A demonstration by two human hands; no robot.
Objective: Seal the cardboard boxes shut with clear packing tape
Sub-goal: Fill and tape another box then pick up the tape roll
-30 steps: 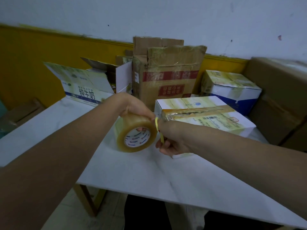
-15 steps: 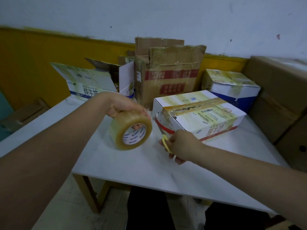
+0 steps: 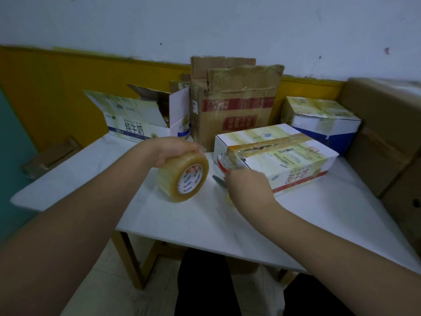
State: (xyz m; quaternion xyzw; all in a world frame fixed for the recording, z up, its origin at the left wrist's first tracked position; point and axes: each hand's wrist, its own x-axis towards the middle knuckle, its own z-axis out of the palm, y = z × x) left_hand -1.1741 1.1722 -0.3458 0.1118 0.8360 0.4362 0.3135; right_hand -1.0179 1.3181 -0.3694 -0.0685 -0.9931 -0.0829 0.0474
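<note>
White table (image 3: 159, 224) bears five boxes (image 3: 273, 160), one tape roll (image 3: 182, 179).

Two bare forearms and dark trousers, seen from the wearer's own head.

Both forearms are uncovered up to the picture's edge, with no sleeve, watch, ring or glove showing on the left hand (image 3: 176, 148) or the right hand (image 3: 248, 187). The right hand is blurred. Below the table edge, the legs are in plain black trousers (image 3: 205, 286), with no visible pattern, seams or markings.
</note>
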